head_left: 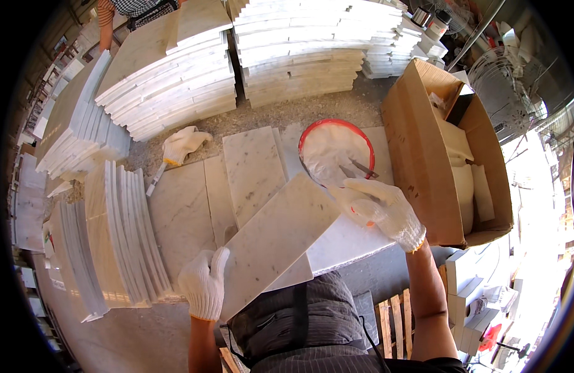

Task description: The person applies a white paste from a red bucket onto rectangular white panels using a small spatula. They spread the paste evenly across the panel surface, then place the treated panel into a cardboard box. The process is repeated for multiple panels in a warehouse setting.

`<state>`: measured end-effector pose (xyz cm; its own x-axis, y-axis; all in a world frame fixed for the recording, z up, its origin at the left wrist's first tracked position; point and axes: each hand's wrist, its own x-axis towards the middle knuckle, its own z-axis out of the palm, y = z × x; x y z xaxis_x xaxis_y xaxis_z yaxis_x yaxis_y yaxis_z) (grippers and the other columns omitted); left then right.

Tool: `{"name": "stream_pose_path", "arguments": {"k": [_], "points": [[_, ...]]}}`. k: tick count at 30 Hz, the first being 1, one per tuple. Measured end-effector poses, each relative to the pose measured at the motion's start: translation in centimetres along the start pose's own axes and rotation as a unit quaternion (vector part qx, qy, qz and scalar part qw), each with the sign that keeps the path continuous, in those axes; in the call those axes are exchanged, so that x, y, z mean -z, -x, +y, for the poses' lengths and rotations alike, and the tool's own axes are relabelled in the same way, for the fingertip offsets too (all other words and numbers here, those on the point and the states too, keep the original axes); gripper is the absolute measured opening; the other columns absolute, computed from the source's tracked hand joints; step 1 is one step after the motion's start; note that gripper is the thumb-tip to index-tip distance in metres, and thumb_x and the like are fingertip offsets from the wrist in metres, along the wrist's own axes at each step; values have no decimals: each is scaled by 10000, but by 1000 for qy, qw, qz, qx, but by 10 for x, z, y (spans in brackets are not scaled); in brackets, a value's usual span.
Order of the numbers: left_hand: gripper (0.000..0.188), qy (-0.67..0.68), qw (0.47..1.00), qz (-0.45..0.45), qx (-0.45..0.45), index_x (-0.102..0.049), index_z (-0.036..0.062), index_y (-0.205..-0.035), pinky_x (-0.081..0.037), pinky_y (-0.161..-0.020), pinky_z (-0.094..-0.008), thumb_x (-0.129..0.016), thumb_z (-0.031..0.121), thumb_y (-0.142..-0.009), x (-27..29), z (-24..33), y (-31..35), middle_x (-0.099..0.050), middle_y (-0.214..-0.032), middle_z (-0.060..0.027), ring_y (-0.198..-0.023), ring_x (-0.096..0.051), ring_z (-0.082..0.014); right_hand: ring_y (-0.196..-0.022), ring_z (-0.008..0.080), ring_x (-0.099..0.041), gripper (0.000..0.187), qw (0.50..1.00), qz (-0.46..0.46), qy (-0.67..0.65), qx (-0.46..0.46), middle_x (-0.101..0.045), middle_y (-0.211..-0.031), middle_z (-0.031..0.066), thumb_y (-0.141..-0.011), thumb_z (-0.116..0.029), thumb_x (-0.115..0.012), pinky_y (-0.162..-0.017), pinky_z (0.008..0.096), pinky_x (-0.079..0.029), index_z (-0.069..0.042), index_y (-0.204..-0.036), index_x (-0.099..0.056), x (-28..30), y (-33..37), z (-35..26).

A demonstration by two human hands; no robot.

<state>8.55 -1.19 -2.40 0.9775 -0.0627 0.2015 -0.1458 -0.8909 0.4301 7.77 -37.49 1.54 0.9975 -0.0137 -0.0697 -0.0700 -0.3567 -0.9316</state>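
Both my hands wear white knitted gloves. A long pale marble tile (281, 239) with grey specks lies slanted before me, its near left end over my lap. My left hand (203, 281) is closed on that end, thumb along the edge and fingers partly hidden. At the tile's far right end is my right hand (386, 211), fingers curled in around something whitish with small red marks that I cannot make out. Just beyond it stands a red-rimmed bucket (304, 138) of white paste or powder, with dark blades sticking out. Another speckled tile (253, 168) lies behind the held one.
Tall stacks of marble slabs (175, 87) line the back, and more tiles (128, 230) stand on edge at left. A loose glove (184, 146) lies near a white-handled tool (155, 180). An open cardboard box (417, 155) stands at right. Another person's arm (105, 28) shows far left.
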Motion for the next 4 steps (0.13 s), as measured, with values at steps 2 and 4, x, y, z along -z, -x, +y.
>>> {"name": "stream_pose_path", "arguments": {"k": [2, 4], "points": [[343, -6, 1000, -5, 3, -657, 55, -710, -430, -547, -433, -695, 327, -915, 0, 0, 0, -601, -628, -158, -589, -578, -378, -996, 146, -630, 412, 1000, -10, -2, -14, -706, -1127, 120, -876, -194, -672, -911, 287, -489, 5, -1237, -665, 0, -3, -7], [341, -10, 1000, -12, 5, -661, 57, -715, -431, -549, -435, -693, 330, -917, 0, -1, 0, -604, -630, -159, -593, -582, -378, -991, 145, -631, 430, 1000, -16, 2, -19, -705, -1133, 114, -872, -205, -696, -914, 279, -485, -11, -1254, -665, 1, -6, -5]]}}
